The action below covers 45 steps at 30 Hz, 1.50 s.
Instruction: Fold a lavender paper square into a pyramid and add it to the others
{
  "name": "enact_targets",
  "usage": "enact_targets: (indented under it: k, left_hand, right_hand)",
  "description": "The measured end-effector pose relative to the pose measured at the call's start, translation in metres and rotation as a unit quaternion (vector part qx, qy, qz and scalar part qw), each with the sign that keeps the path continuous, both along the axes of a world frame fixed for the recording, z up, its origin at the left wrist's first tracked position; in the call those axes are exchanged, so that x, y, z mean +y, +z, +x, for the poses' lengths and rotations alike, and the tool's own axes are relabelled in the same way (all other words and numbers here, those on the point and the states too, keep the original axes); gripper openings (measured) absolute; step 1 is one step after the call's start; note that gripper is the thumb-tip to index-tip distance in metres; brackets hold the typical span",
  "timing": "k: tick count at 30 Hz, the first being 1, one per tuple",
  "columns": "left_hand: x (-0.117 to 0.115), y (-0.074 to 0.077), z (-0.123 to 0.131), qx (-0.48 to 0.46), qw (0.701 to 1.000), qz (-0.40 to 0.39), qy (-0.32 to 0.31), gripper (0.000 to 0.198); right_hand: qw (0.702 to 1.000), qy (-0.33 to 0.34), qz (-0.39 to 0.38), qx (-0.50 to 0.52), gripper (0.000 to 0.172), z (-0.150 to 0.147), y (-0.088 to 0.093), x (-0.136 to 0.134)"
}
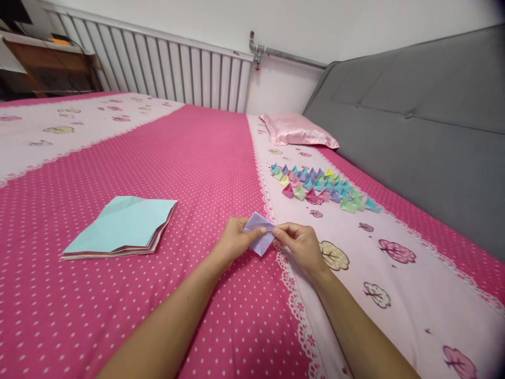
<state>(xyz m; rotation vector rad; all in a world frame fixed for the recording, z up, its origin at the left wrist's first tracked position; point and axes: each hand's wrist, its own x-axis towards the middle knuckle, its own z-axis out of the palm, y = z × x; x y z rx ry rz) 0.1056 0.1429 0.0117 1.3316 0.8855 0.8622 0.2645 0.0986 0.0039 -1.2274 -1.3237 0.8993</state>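
Observation:
A small lavender folded paper [260, 234] is held just above the pink dotted bedsheet [177, 158]. My left hand [232, 239] pinches its left side with thumb and fingers closed. My right hand [302, 245] pinches its right edge the same way. To the left lies a stack of paper sheets [122, 226] with a light blue sheet on top. Beyond my hands, to the right, several small folded paper pieces [323, 187] in many colours lie in rows.
A pink satin pillow [298, 130] lies at the far end by the grey padded headboard [426, 131] on the right. A white radiator [165, 66] runs along the back wall. A wooden shelf [47, 66] stands at the far left.

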Motion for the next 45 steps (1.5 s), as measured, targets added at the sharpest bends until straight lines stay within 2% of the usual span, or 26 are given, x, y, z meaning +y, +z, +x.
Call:
enact_targets:
  k: [4,9,17,22,27,33,40,45]
  left_hand:
    - [0.0,0.005,0.0,-0.007,1.0,-0.03,0.003,0.023]
    - [0.002,0.003,0.0,-0.007,0.999,-0.041,-0.007,0.026]
    - [-0.003,-0.004,0.002,0.064,0.992,0.017,-0.105,0.04]
    - [-0.003,-0.006,0.002,0.08,0.992,0.032,-0.095,0.04]
    - [-0.001,-0.003,0.0,0.039,0.992,0.041,-0.109,0.039]
    - [0.0,-0.002,-0.001,0.015,0.995,0.025,-0.094,0.035]
    - [0.002,-0.002,-0.002,0.021,0.993,0.035,-0.111,0.041]
    - [0.0,0.002,-0.002,-0.026,0.99,0.005,-0.141,0.046]
  right_hand:
    - [1.0,0.022,-0.01,0.006,0.021,0.004,0.001,0.001]
    - [0.997,0.058,-0.031,0.043,0.024,0.005,0.002,0.002]
    - [0.997,0.047,-0.021,0.05,0.025,-0.004,-0.003,0.0]
    - [0.997,0.022,-0.016,0.068,0.023,-0.006,-0.003,0.0]
    - [0.997,-0.018,-0.001,0.076,0.023,-0.004,-0.002,0.002]
    - [0.993,-0.053,-0.003,0.104,0.024,-0.003,0.0,0.003]
    - [0.993,-0.055,-0.009,0.104,0.024,-0.002,0.0,0.004]
    - [0.99,-0.057,-0.016,0.128,0.024,0.0,0.0,0.005]
